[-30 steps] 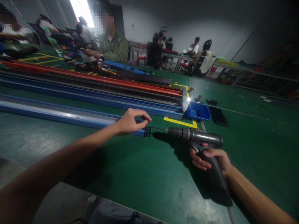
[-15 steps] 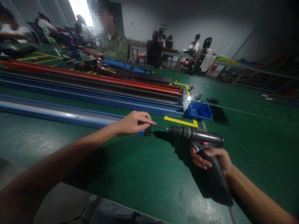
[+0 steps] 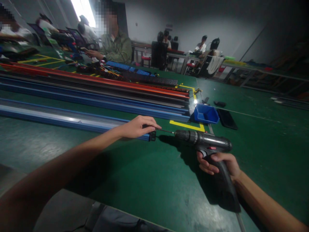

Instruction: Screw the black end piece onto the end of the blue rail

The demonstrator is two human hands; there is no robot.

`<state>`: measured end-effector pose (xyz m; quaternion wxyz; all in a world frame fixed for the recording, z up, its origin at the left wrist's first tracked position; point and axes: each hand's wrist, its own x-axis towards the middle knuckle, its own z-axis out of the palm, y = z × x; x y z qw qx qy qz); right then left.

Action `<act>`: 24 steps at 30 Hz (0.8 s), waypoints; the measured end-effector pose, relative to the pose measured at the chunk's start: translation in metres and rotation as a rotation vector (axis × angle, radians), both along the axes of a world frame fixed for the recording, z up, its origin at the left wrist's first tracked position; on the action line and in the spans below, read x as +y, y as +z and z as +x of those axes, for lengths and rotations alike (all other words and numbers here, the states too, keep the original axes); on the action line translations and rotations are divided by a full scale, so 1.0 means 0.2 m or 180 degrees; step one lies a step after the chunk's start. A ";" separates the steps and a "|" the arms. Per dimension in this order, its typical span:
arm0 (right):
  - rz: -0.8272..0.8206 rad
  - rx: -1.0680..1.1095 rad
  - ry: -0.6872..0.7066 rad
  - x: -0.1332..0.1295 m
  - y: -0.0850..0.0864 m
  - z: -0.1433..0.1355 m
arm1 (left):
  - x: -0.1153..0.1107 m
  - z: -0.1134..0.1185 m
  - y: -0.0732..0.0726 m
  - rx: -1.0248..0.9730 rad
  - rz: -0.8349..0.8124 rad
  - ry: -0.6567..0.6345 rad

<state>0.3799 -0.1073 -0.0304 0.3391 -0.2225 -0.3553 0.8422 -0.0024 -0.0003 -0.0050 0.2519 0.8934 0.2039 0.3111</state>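
My right hand [image 3: 220, 164] is wrapped around the handle of a black power drill [image 3: 200, 139], its long thin bit [image 3: 166, 130] pointing left. The bit's tip reaches the end of a long blue metal profile [image 3: 91, 125] lying on the green table. My left hand [image 3: 138, 126] is closed over that end, its thumb and fingers at the black end cap [image 3: 152, 135] and beside the bit tip. The fingers partly hide the cap and the place where the bit meets it. A cable hangs from the bottom of the drill handle.
Behind lie more blue profiles [image 3: 135, 104] and orange strips [image 3: 120, 83]. A blue bin [image 3: 206, 114] and a flat black object [image 3: 227, 119] sit beyond the drill. Across the table a person in a green jacket [image 3: 118, 48] sits near tangled wires [image 3: 106, 71]. The table's front edge is close to me.
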 end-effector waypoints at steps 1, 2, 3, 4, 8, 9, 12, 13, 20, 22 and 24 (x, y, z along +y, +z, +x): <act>0.0000 -0.0011 -0.0010 0.00 0.00 0.00 | 0.00 0.00 0.00 0.0010 -0.0002 -0.0003; 0.0005 -0.0027 -0.0018 0.00 0.00 0.00 | 0.00 0.00 0.00 0.0015 0.0004 0.0002; 0.0017 -0.0034 -0.0033 0.00 0.01 0.00 | 0.00 0.00 0.00 0.0011 0.0024 0.0018; 0.0033 -0.0037 -0.0048 0.00 0.01 -0.01 | 0.00 0.00 0.00 0.0000 0.0056 0.0048; 0.0080 -0.0028 -0.0105 -0.01 0.01 -0.02 | -0.02 0.01 -0.02 -0.0045 0.0247 0.0277; 0.0072 -0.0035 -0.0118 -0.01 0.01 -0.02 | -0.02 0.01 -0.02 -0.0046 0.0307 0.0350; 0.0011 -0.0068 -0.0146 -0.01 0.02 -0.02 | -0.03 0.02 -0.03 -0.0053 0.0464 0.0522; -0.0024 -0.0092 -0.0151 -0.01 0.02 -0.02 | -0.03 0.02 -0.03 -0.0036 0.0485 0.0565; -0.0192 -0.0156 -0.0162 -0.02 0.03 -0.02 | -0.06 0.02 -0.01 0.0230 0.0292 0.0678; -0.0188 -0.0125 -0.0164 -0.02 0.02 -0.02 | -0.05 0.01 0.00 0.0314 0.0057 0.0662; -0.0145 -0.0074 -0.0149 -0.01 0.02 -0.01 | -0.04 0.01 0.01 0.0347 -0.0185 0.0712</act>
